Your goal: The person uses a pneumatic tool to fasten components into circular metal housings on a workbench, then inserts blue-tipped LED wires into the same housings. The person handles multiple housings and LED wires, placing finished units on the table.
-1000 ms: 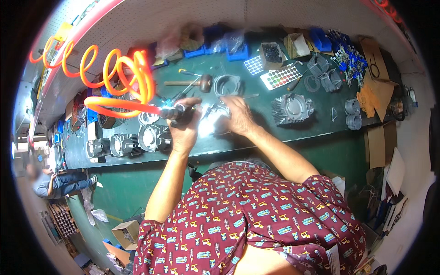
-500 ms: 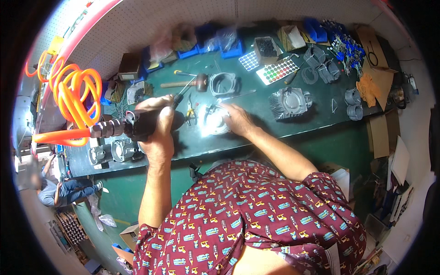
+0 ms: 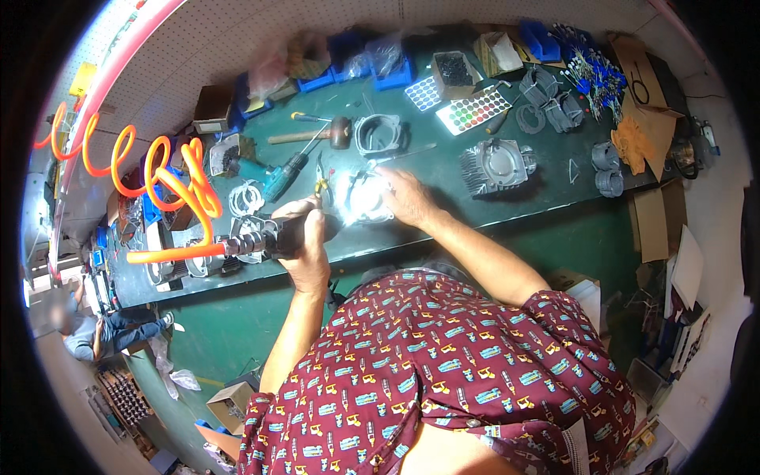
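Orange coiled hose (image 3: 176,255) runs to a black air tool (image 3: 286,237) gripped in the closed fingers of the left hand (image 3: 309,257). Just beside it, near the front edge of the green workbench (image 3: 443,170), a metal casting (image 3: 366,199) lies in hard glare, with the right hand (image 3: 409,199) at its right side; whether those fingers pinch it or merely rest there, I cannot tell. Good handling would mean bracing the casting firmly, fingertips well out of the air tool's line, and leaving the hose slack. Toward the back edge, a grey ring-shaped housing (image 3: 380,150) and a mallet (image 3: 341,133) limit reach; pliers (image 3: 321,187) lie close on the left. More room shows rightward, before the finned housing (image 3: 497,168), while the front edge leaves only a narrow strip.
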